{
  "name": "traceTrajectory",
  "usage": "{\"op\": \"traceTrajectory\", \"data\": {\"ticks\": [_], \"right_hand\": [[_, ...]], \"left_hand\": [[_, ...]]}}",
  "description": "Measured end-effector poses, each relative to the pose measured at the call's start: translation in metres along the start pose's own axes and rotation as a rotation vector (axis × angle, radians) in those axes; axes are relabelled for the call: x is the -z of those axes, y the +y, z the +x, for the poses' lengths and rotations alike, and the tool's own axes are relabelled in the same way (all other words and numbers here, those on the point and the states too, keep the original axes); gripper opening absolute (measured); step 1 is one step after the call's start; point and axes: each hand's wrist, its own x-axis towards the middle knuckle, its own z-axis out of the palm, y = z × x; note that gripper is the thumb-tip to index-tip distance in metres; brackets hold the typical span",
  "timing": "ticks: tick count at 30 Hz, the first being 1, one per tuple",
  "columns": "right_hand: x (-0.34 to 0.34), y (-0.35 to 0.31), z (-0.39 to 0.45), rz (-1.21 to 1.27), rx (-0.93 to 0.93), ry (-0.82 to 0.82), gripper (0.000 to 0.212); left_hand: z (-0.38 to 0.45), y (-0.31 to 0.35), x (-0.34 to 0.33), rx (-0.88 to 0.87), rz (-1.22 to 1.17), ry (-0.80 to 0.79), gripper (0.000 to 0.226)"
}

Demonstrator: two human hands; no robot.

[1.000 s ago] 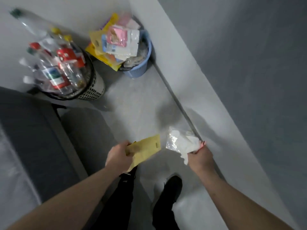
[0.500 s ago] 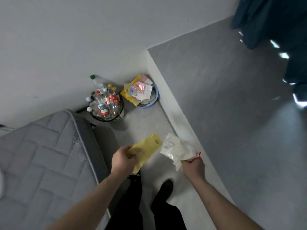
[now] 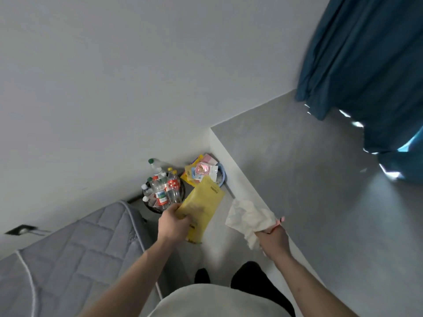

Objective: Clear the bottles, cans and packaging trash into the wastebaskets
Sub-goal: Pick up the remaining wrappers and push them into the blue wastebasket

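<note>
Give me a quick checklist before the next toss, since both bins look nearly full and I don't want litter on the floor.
1. Left hand grips the yellow pouch firmly: ok.
2. Right hand holds the white plastic wrapper: ok.
3. Blue wastebasket has room for packaging: not ok, wrappers are heaped above its rim.
4. Black mesh wastebasket has room: not ok, bottles stick out of the top.
5. Pouch is over the blue wastebasket: cannot tell, it overlaps it in the head view but its height and depth are unclear.
6. Floor path to the bins is free: ok.
</note>
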Motion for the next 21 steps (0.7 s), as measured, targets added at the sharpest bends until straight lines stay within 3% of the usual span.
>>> {"op": "traceTrajectory", "data": {"ticks": [5,14,21], "right_hand": [[0.008,-0.024,0.027,0.018,0.02,-0.005,0.059],[0.045,-0.074,0.101,-0.04,0.078,-0.055,0.021],[0.038,-0.11,0.15,-0.145,0.087,-0.108,0.018]], "left_hand": [[0.018,0.025,-0.003,0.006,-0.019,0.0,0.032],[0.061,0.074,-0.013,0.051,-0.088,0.082,0.034],[0.077,0.071,0.001,0.167,-0.189,0.168,0.032]]}}
